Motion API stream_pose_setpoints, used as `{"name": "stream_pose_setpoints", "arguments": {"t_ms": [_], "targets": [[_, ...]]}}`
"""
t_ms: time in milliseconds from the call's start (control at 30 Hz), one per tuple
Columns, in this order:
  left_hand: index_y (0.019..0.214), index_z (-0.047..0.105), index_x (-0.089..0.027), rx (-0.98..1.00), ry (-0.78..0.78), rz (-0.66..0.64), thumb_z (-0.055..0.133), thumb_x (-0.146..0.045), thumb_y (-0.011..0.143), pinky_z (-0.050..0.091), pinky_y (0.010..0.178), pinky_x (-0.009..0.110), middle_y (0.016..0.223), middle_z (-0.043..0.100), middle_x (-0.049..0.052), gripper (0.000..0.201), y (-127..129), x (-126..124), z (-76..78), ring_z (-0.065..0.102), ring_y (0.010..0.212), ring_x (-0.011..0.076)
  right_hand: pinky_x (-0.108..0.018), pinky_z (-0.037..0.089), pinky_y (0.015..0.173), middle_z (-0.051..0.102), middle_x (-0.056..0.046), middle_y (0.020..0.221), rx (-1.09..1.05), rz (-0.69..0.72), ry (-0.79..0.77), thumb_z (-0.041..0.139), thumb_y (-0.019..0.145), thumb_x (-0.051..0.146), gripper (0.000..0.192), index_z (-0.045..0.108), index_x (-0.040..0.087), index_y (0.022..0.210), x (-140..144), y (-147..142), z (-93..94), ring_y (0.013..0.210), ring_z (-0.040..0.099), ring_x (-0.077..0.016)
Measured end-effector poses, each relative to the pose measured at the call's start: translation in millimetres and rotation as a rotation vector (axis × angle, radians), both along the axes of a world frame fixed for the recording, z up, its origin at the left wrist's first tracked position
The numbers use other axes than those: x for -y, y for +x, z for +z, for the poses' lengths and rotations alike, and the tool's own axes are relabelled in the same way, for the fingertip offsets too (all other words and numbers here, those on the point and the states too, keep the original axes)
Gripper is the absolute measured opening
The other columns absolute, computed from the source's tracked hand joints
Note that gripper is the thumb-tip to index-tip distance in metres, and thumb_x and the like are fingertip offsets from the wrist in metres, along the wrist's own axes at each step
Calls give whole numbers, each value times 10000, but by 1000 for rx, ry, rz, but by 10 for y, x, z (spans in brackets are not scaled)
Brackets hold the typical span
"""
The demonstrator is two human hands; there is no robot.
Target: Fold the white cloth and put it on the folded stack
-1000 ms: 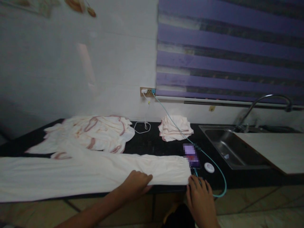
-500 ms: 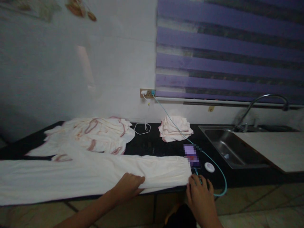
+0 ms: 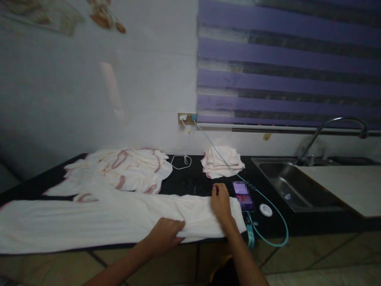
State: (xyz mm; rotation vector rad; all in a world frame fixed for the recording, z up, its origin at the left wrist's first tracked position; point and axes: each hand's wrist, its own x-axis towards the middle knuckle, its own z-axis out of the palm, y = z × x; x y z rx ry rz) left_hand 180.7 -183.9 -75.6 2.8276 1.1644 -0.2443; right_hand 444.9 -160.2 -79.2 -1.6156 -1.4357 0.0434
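White cloth now under right hand, moved from the counter edge.

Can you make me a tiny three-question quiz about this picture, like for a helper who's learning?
1. True or false: the right hand lies on the long cloth.
2. What does the left hand touch? A) tap B) cloth's near edge C) phone
3. What colour is the cable that hangs off the counter?

Key: 1 true; 2 B; 3 teal.
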Motion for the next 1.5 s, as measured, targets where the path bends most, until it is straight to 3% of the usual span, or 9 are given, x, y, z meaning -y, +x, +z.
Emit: {"name": "stream_pose_setpoints", "arguments": {"t_ms": [333, 533, 800, 933, 1067, 1133, 1233, 1367, 1500], "targets": [[1089, 598, -212, -66, 74, -145, 582, -290, 938, 554, 792, 415, 1081, 739, 85, 170, -287, -44, -114, 713, 963, 306, -370, 448, 939, 686, -120, 991, 56, -9, -19, 448, 955, 188, 242, 687, 162, 976, -215, 271, -372, 1021, 583, -260], [1009, 601, -195, -62, 182, -200, 535, -241, 955, 564, 753, 430, 1004, 741, 110, 97, -642, -203, -132, 723, 922, 316, -352, 443, 913, 695, -114, 970, 64, -9, -15, 457, 947, 189, 237, 693, 165, 955, -265, 301, -444, 989, 595, -252], [1197, 565, -210, -126, 117, -192, 566, -258, 953, 552, 736, 430, 959, 773, 92, 249, -705, -82, -156, 745, 859, 330, -342, 428, 882, 696, -105, 942, 77, -21, -25, 466, 947, 194, 222, 684, 170, 917, -281, 313, -457, 943, 593, -246], [1327, 515, -221, -100, 92, -153, 542, -226, 952, 534, 763, 423, 1014, 768, 100, 377, -727, -15, -60, 734, 893, 328, -334, 422, 870, 698, -102, 931, 80, -26, -31, 470, 946, 194, 220, 685, 172, 907, -285, 317, -455, 930, 596, -243], [1202, 586, -241, 18, -24, -137, 498, -398, 1001, 503, 783, 398, 1012, 755, 84, 270, -739, 36, 144, 717, 888, 303, -328, 419, 857, 694, -97, 908, 81, -35, -36, 463, 952, 201, 234, 692, 177, 908, -284, 321, -459, 924, 601, -241], [1073, 624, -245, 88, -86, -69, 384, -516, 1036, 492, 796, 385, 974, 747, 78, 364, -738, 4, 213, 712, 898, 289, -327, 418, 853, 694, -97, 903, 81, -38, -39, 460, 955, 207, 243, 697, 176, 913, -280, 321, -462, 923, 602, -242], [1004, 664, -225, 80, -79, 167, 203, -490, 1064, 495, 831, 410, 940, 747, 115, 535, -778, -158, 214, 720, 933, 304, -326, 416, 852, 698, -96, 903, 82, -36, -42, 455, 956, 210, 254, 703, 178, 910, -275, 318, -463, 917, 603, -238], [1040, 694, -184, 0, 58, 526, 210, -431, 1034, 502, 839, 475, 1023, 746, 199, 543, -987, -433, 106, 723, 995, 377, -328, 412, 850, 703, -97, 900, 85, -36, -43, 446, 955, 205, 264, 702, 179, 894, -274, 315, -460, 905, 603, -236], [1020, 659, -199, 37, 99, 769, 209, -492, 1011, 510, 811, 496, 1036, 739, 199, 537, -1324, -533, 45, 718, 1001, 401, -337, 410, 860, 706, -100, 908, 86, -43, -42, 450, 953, 208, 256, 696, 181, 884, -276, 315, -467, 909, 601, -245]]}}
